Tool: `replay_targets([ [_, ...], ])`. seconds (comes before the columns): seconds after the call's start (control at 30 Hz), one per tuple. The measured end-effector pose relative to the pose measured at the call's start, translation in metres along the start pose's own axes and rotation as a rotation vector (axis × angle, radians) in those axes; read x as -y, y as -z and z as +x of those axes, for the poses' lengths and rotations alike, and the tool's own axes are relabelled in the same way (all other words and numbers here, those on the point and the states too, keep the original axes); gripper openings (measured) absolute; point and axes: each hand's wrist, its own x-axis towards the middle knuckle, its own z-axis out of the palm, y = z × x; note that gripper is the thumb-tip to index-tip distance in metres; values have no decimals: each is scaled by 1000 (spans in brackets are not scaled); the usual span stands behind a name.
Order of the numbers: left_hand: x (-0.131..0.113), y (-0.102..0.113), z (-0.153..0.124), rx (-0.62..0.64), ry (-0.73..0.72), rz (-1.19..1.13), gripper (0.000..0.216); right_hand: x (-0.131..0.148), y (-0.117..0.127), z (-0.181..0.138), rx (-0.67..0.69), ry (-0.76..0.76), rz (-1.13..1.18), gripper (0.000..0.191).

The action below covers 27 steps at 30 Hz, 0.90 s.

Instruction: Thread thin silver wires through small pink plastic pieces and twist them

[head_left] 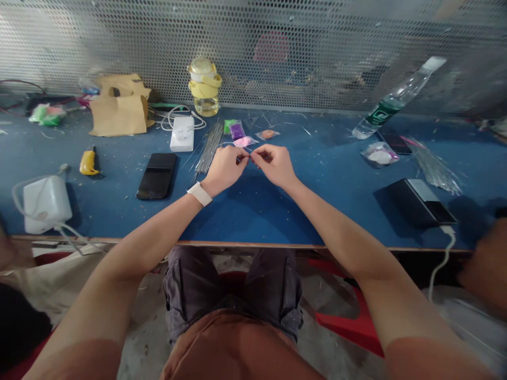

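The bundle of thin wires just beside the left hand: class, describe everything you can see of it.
The bundle of thin wires looks metallic and silvery grey: many fine, mostly straight strands lying loosely and roughly parallel, with a few strays splayed to the side. It lies on the blue table, slanting in the view, between a white box on its left and a purple packet on its right. The left hand overlaps its near part; whether they touch is unclear.

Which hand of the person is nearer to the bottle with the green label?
The right hand. It is to the left of the bottle and lower in the picture. The left hand is farther left, on the other side of the right hand.
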Motion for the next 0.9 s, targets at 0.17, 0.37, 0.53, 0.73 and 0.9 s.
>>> replay_targets([
  [0.17, 1, -2, 0, 22, -43, 34, 24, -4, -2, 0, 1, -108, 95, 66],
  [0.37, 2, -5, 0, 2, -61, 64, 23, -6, -6, 1, -16, -203, 222, 44],
  [0.53, 0, -4, 0, 8, -7, 55, 18, -5, -11, 1, -23, -284, 302, 19],
  [0.73, 1, -4, 1, 24, -1, 10, 22, -5, -11, 2, -3, -299, 377, 19],
  [0.9, 3, 0, 5, 61, 45, -151, 24, -6, -8, 4, 65, -299, 525, 25],
])
